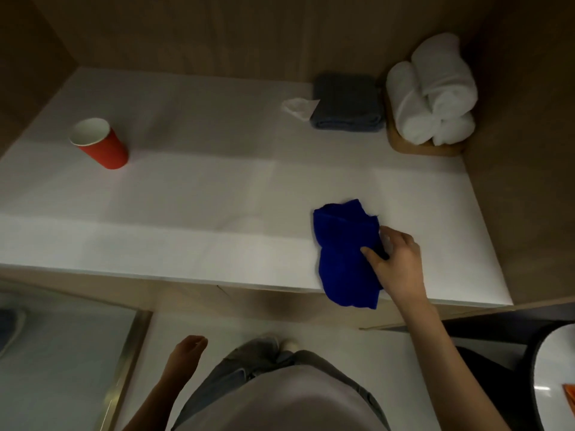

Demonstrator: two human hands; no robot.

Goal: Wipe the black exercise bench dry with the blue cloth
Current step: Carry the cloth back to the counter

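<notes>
**Surface and room.** The desk [186, 213] is a white top set in an alcove of brown wood-grain walls [217, 32]. The back half of the top lies in shadow and the front half is brighter. Below its front edge is a pale floor [193, 321].

**Positions relative to the cloth.**
- The cloth [342, 253] lies at the front right of the desk.
- The red cup [99, 143] stands far left of the cloth and further back. It is upright with its mouth open.
- The folded grey towel [348, 104] is directly behind the cloth, with a crumpled tissue [298, 107] touching its left side.
- The rolled white towels [432, 91] are stacked on a wooden tray [401, 144] behind and right of the cloth, in the back corner.

**Hidden or unclear.** Below and right of the cloth, a dark shape with a white rounded part [553, 368] is cut off by the frame edge and cannot be identified. At far lower left, a glossy panel [62, 337] is blurred.

**Cloth orientation.** The cloth is bunched. Its long axis runs back to front, and its near end hangs over the front edge of the desk.

**Hands.** The hands are well apart. The right hand [401, 259] pinches the right edge of the cloth between thumb and fingers. The left hand [186, 353] hangs low and left of the cloth, loosely curled and holding nothing.
</notes>
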